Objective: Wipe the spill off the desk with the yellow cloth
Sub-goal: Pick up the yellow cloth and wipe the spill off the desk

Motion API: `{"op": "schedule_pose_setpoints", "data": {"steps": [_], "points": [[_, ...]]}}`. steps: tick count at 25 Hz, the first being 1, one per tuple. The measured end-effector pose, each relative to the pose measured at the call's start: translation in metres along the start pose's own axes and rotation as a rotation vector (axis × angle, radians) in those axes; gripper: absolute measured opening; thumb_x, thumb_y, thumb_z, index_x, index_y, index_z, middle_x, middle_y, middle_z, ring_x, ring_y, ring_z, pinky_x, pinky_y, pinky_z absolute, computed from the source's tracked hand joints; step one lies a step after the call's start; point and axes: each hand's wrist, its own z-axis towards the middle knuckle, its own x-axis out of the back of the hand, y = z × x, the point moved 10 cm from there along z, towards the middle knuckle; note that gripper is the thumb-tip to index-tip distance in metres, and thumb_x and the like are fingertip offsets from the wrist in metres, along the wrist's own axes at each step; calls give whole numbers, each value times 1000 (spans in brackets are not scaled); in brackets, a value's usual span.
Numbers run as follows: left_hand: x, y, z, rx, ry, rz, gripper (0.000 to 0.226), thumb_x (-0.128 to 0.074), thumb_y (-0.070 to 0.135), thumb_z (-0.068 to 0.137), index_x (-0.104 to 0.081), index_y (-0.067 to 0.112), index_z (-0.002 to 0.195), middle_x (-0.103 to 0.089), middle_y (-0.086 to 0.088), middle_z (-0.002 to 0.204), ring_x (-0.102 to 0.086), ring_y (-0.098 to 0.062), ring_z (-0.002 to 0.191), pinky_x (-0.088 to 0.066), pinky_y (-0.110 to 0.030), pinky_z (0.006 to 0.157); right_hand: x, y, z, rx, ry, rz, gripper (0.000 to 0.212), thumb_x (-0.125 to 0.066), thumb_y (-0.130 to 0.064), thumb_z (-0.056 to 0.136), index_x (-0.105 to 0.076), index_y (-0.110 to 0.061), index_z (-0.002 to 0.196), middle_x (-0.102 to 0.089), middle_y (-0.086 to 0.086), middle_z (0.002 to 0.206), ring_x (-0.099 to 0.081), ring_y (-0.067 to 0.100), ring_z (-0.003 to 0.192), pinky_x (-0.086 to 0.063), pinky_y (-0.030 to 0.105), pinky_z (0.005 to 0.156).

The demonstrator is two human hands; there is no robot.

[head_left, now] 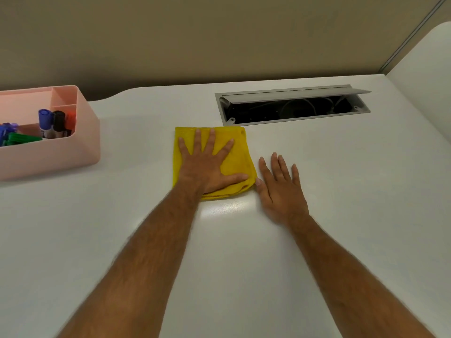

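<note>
While the white desk (pixel 341 191) carries it toward the far edge, just before the open cable hatch (pixel 292 106), the yellow cloth (pixel 234 164) lies folded into a thick square. Left hand (pixel 207 167) presses flat on it, fingers spread; right hand (pixel 280 189) rests flat beside it, thumb touching its near right corner.

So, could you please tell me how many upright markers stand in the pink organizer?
3, side by side in its right compartment: blue marker, black marker, red marker. Others may be hidden.
</note>
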Motion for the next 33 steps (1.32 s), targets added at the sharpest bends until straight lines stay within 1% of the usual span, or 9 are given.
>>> {"op": "schedule_pose_setpoints", "data": {"steps": [5, 8, 10, 14, 18, 21, 25, 28, 33], "points": [[0, -12, -10, -185, -45, 45, 106, -10, 105, 59, 8, 55, 151, 8, 1, 168, 12, -36, 153, 8, -71, 113, 1, 0, -1, -4, -19, 32, 61, -14, -48, 103, -4, -26, 158, 2, 9, 168, 7, 21, 154, 4, 48, 124], [4, -41, -20, -183, -36, 63, 103, -12, 104, 61, 8, 56, 150, 6, 2, 169, 9, -34, 153, 7, -69, 115, 1, 0, -1, -6, -15, 45, 61, -14, -47, 103, -4, -25, 158, 2, 9, 167, 7, 20, 154, 4, 48, 124], [6, -65, -28, -100, -30, 60, 104, -11, 104, 60, 8, 56, 150, 5, 1, 169, 9, -34, 153, 5, -69, 115, 2, -1, -2, -5, -16, 56, 61, -13, -48, 103, -4, -25, 158, 2, 9, 167, 7, 19, 154, 5, 48, 124], [13, -90, -39, 187, 5, 13, 109, -9, 104, 60, 2, 50, 154, 3, -3, 169, 7, -38, 153, 7, -70, 114, 2, 0, -3, -12, -15, 56, 61, -13, -48, 102, -5, -25, 158, 1, 9, 168, 7, 19, 154, 5, 48, 124], [9, -75, -45, 482, 32, -116, 118, -5, 105, 57, -1, 41, 157, 7, -12, 167, 14, -45, 150, 13, -74, 110, 2, 1, -2, -16, -14, 79, 61, -14, -48, 102, -7, -25, 158, 0, 9, 167, 6, 19, 154, 5, 48, 123], [3, -48, -44, 543, 54, -153, 119, -5, 103, 59, 0, 37, 158, 9, -17, 167, 17, -49, 148, 13, -76, 107, 0, 2, -2, -17, -15, 90, 61, -13, -48, 102, -7, -25, 158, 0, 9, 168, 6, 19, 154, 5, 48, 123], [1, -15, -40, 428, 59, -106, 119, 0, 103, 57, -1, 38, 157, 6, -17, 167, 15, -50, 148, 12, -77, 106, 4, 3, -2, -4, 7, 250, 66, -9, -53, 98, 2, -28, 158, 3, 3, 168, 8, 15, 154, 8, 46, 123], [-2, 11, -44, 249, 48, -69, 117, 1, 103, 57, -1, 42, 156, 6, -14, 167, 13, -48, 149, 12, -76, 107, 8, 7, -2, 6, 37, 423, 67, -11, -55, 98, 2, -29, 158, 4, 0, 168, 10, 10, 153, 12, 43, 123], [-10, 53, -65, -58, -16, 2, 111, -6, 104, 59, 6, 49, 154, 8, -8, 168, 14, -42, 151, 12, -74, 109, 6, 9, -2, 23, -2, 492, 68, -10, -58, 96, 1, -31, 157, 5, -3, 168, 12, 9, 152, 16, 41, 121]]}}
